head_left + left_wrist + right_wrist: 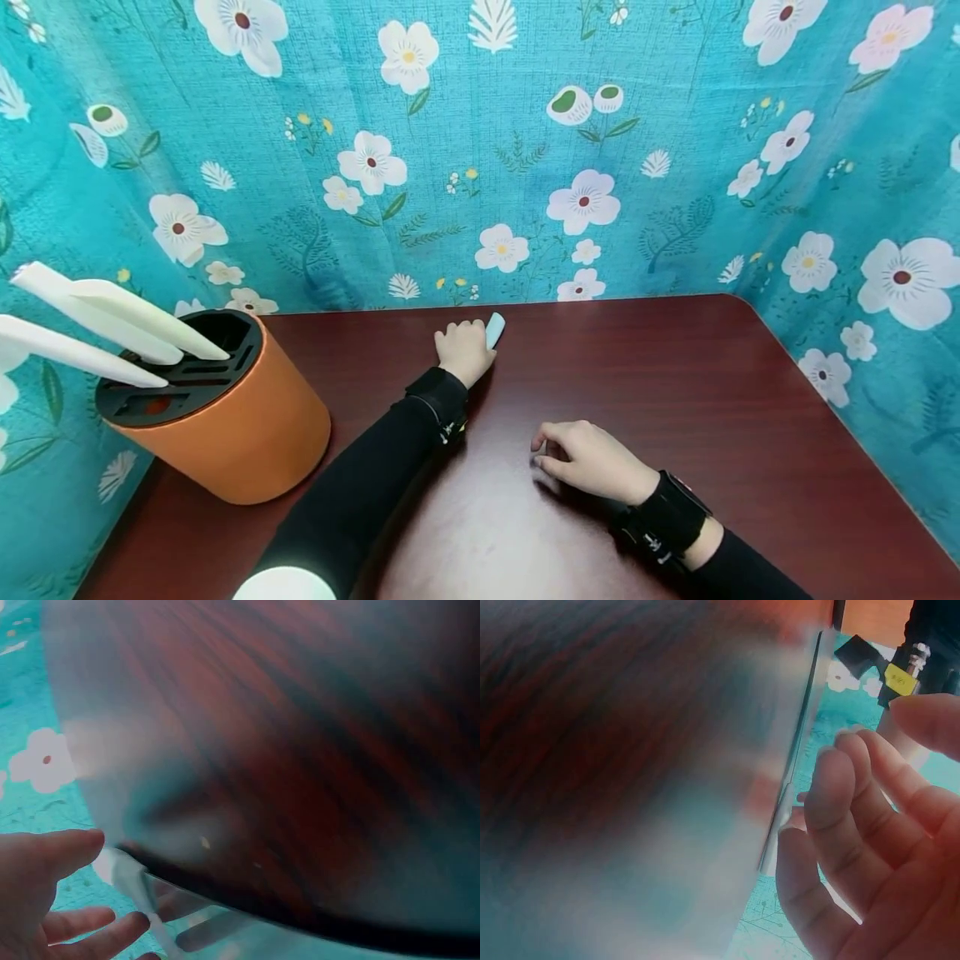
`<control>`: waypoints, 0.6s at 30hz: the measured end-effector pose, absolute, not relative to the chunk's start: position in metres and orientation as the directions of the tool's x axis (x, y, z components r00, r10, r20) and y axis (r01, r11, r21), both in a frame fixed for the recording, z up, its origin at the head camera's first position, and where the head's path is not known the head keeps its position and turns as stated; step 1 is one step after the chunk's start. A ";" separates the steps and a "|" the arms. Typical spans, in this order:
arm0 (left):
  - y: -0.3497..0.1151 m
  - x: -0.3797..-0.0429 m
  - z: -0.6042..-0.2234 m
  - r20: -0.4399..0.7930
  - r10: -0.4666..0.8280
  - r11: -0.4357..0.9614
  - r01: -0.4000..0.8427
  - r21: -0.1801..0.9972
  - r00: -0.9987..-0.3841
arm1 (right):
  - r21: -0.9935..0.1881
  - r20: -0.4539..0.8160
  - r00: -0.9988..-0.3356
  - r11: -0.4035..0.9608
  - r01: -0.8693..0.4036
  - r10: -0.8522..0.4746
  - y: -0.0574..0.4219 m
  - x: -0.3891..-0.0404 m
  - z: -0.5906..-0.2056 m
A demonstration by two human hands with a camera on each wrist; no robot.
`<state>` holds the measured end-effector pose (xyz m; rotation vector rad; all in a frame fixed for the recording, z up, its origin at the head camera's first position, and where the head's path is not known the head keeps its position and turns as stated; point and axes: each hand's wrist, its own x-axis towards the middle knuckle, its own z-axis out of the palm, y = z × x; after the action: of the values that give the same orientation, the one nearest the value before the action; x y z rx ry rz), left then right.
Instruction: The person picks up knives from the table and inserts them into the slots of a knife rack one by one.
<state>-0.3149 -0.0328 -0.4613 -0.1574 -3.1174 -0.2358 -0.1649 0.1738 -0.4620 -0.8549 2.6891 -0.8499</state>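
Near the table's far edge, my left hand (465, 350) has its fingers curled round a pale blue handle-shaped piece (495, 331), whose end sticks out to the right. In the left wrist view the same pale piece (129, 876) lies between thumb and fingers; the hand hides the rest of it. My right hand (592, 458) hovers low over the table's middle, its fingers loosely bent and holding nothing. From the right wrist view, its bent fingers (847, 817) show with only air between them and the thumb.
At the left stands an orange knife block (247, 425) with a black slotted top; several white handles (82, 354) slant out of it. A flowered turquoise curtain (465, 192) borders the glossy dark red table (675, 375). A white rounded thing (285, 585) overlaps the left sleeve.
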 end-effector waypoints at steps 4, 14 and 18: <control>-0.032 -0.318 -0.466 0.020 0.077 0.992 0.079 0.103 -0.997 | -0.570 -0.001 -0.819 0.673 -0.472 -0.574 0.172 -0.165 -0.461; -0.039 -0.307 -0.455 0.118 0.143 0.972 0.161 0.168 -0.983 | -0.530 0.069 -0.827 0.682 -0.504 -0.558 0.159 -0.165 -0.452; -0.048 -0.294 -0.430 0.120 0.152 0.949 0.179 0.259 -0.981 | -0.520 0.137 -0.850 0.694 -0.498 -0.508 0.157 -0.161 -0.442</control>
<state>-0.2944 -0.0483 -0.4296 -0.2562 -3.0038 -0.4132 -0.1615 0.1566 -0.4417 -0.8545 2.8748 -0.8736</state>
